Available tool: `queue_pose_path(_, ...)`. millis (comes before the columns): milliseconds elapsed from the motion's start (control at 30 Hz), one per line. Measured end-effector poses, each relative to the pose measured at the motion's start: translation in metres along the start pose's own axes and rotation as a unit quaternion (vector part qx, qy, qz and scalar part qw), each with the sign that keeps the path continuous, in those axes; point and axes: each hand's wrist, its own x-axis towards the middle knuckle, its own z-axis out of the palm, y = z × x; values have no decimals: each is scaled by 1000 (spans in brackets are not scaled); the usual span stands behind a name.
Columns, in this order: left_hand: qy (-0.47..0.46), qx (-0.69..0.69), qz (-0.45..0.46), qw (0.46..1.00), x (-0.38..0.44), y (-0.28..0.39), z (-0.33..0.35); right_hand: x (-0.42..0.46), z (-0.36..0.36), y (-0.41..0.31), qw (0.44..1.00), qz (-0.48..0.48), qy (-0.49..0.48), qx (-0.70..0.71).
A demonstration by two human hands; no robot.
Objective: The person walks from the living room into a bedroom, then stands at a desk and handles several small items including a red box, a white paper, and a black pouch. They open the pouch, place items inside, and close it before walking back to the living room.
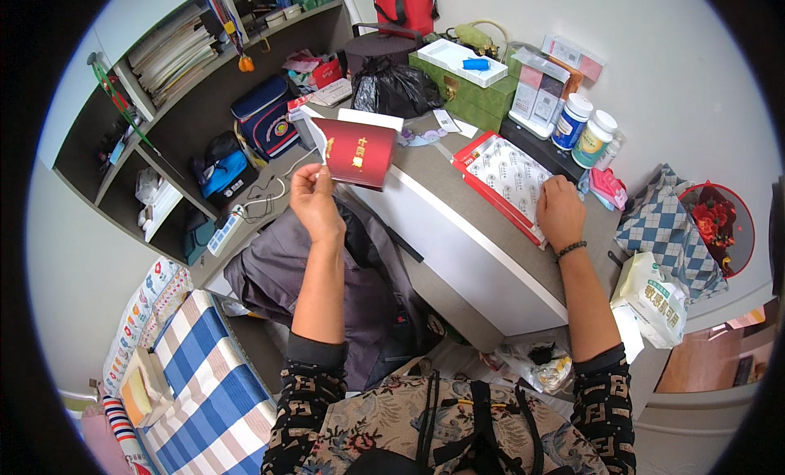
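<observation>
My left hand (pixel 317 196) pinches the lower left corner of a dark red glossy packet or folder (pixel 362 153) with gold writing. It is held up over the desk's front edge, and its left edge looks uneven and pale. On the desk lies a flat package (pixel 506 180), white with printed marks and framed by red edges. My right hand (pixel 560 211) is curled over the right end of this package, its fingertips partly hidden. A dark bead bracelet (pixel 571 250) circles my right wrist.
Behind the package stand supplement bottles (pixel 573 122), boxes, a green case (pixel 466 89) and a black plastic bag (pixel 395 85). A jacket-draped chair (pixel 368 297) is below the desk front. Shelves (pixel 184 101) rise at left; a tissue pack (pixel 653 300) sits at right.
</observation>
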Motion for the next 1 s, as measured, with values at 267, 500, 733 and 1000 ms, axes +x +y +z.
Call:
queue_pose_path(267,-13,1,-119,993,-4,-37,60,1,-1,-3,1000,11,-11,-4)
queue_pose_path(500,-40,31,-183,982,1,-60,103,0,-1,1,1000,8,-7,2)
queue_pose_path(733,-172,200,-52,963,24,-124,88,1,4,-3,1000,-2,4,23)
queue_pose_path(1000,-260,340,-16,904,10,-107,115,2,-4,0,1000,3,-3,21)
